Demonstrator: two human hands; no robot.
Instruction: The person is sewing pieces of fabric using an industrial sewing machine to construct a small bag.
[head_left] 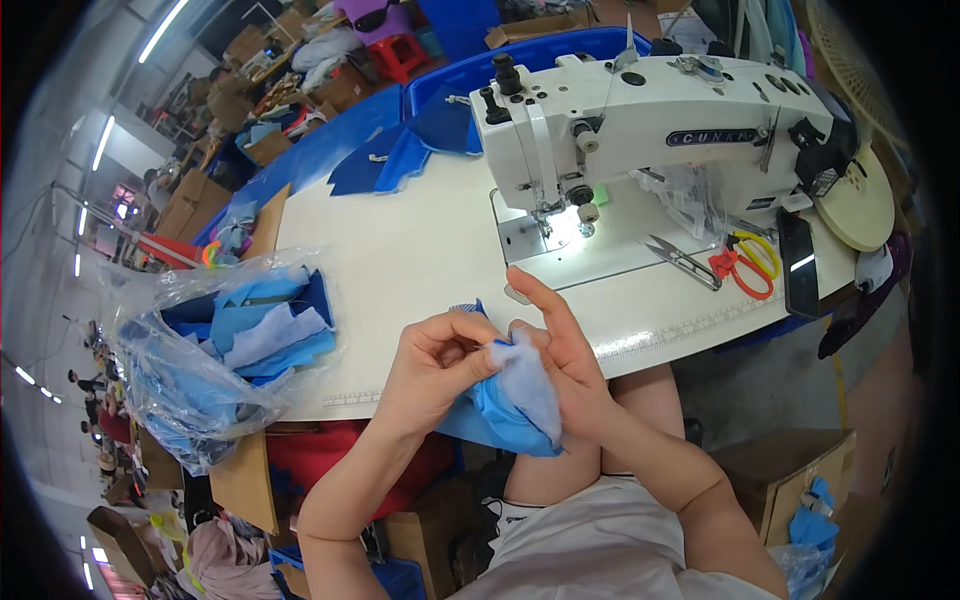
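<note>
Between my hands, above the table's front edge, is a blue fabric piece (490,415) with a pale, whitish-blue layer folded over it. My left hand (440,365) pinches its upper edge between thumb and fingers. Around the right side of the cloth, my right hand (565,370) grips with the thumb and curled fingers, while its index finger points up and away. Beyond my hands stands a white sewing machine (640,125), its lamp lighting the metal plate under the needle. The fingertips on the cloth partly hide each other.
An open clear plastic bag (180,390) of blue fabric pieces lies at the left. Dark blue cut pieces (405,160) rest behind. Right of the needle are thread snips (685,262), red-and-yellow-handled scissors (745,265) and a black phone (800,265). A cardboard box (790,470) stands below, right.
</note>
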